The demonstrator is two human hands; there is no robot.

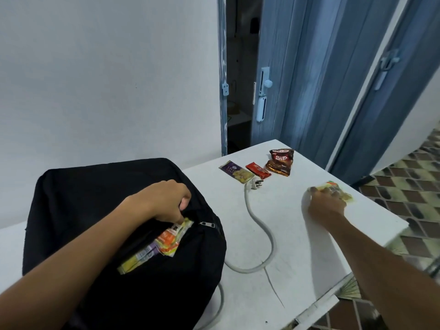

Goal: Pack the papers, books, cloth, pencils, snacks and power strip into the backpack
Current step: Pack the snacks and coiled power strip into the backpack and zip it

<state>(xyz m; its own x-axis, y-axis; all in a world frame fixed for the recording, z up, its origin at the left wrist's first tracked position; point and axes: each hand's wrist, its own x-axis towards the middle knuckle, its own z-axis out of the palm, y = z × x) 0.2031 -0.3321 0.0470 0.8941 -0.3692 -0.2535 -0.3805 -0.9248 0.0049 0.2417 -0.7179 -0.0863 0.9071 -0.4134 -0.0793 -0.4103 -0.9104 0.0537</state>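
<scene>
A black backpack [100,186] lies on the white table [297,234]. My left hand [164,201] grips the upper edge of its open front pocket, where several yellow and orange snack packets [157,246] stick out beside the zipper pull [207,224]. My right hand [326,203], blurred, rests on a yellow snack packet [338,189] near the table's right edge, fingers curled over it. A purple packet [237,173], a red bar [258,170] and a dark "Siip" bag [281,163] lie at the far side. A white plug [254,184] and its cable [264,229] run under the backpack.
The table's right edge drops to a patterned tile floor [404,191]. Blue folding doors [321,79] stand behind the table, one ajar. A pale wall [107,79] backs the left side.
</scene>
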